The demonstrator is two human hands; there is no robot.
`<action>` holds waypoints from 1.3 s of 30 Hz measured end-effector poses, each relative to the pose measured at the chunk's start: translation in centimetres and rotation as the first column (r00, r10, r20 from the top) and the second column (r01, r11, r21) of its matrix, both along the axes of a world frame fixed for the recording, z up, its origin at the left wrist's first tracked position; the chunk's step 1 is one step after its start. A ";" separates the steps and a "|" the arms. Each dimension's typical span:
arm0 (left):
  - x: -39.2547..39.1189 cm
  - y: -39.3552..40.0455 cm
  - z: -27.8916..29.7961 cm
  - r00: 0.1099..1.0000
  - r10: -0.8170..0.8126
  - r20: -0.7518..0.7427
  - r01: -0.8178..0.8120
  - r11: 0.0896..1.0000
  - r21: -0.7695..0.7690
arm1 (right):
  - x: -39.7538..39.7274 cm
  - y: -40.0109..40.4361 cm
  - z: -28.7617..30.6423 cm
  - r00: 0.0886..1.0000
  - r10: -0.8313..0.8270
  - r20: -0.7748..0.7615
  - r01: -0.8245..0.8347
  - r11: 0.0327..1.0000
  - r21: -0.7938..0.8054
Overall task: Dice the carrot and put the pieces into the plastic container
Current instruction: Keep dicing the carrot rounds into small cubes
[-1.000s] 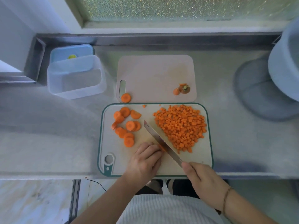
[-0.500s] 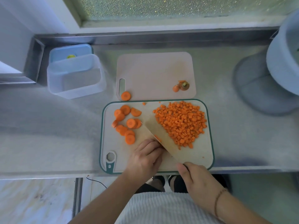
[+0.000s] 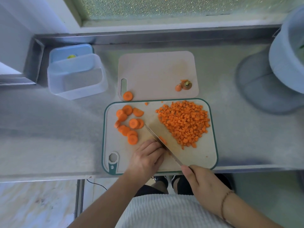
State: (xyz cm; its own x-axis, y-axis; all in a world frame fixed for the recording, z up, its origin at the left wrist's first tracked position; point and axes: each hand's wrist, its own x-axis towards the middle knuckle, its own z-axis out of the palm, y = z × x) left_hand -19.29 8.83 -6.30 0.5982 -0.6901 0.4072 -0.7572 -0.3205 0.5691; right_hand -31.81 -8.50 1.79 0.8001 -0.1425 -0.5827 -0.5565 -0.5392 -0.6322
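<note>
On the green-rimmed cutting board [image 3: 212, 155] a heap of diced carrot [image 3: 184, 122] lies at the right and several carrot slices [image 3: 129, 124] lie at the left. My right hand [image 3: 201, 181] grips the knife [image 3: 162, 143] by its handle, blade on edge across the board. My left hand [image 3: 146, 157] has curled fingers holding down a carrot piece [image 3: 162, 140] against the blade; most of that piece is hidden. The empty clear plastic container [image 3: 77, 78] stands at the far left of the counter.
A second, plain cutting board [image 3: 156, 71] lies behind, with a carrot top [image 3: 185, 85] and one slice [image 3: 128, 96] on its edge. A blue lid [image 3: 70, 52] sits behind the container. A grey bowl [image 3: 286, 51] stands at the far right.
The knife blade, tilted flat half a second ago, stands on edge again beside my left fingers. A carrot piece now shows to the right of the blade. The view shifted slightly.
</note>
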 end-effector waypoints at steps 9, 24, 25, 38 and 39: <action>-0.1 0.5 0.1 0.999 0.045 -0.022 -0.045 0.999 -0.005 | -2.8 -0.9 0.9 0.997 -0.053 -0.059 0.057 0.996 0.065; 1.4 1.7 0.7 0.996 -0.085 -0.011 0.086 0.995 0.044 | -1.1 -1.2 3.7 0.997 -0.069 0.038 0.065 0.993 0.093; 2.0 2.0 0.9 0.994 -0.112 0.021 0.110 0.992 0.063 | -1.5 -1.7 4.0 0.994 -0.101 0.039 0.096 0.989 0.112; 5.2 -0.1 1.5 0.946 -0.310 -0.094 0.324 0.904 0.279 | -2.1 -3.5 2.4 0.990 -0.130 0.052 0.129 0.991 0.022; 4.5 -0.1 1.4 0.965 -0.254 -0.070 0.263 0.923 0.279 | -2.2 -3.4 2.1 0.991 -0.116 0.068 0.115 0.993 0.008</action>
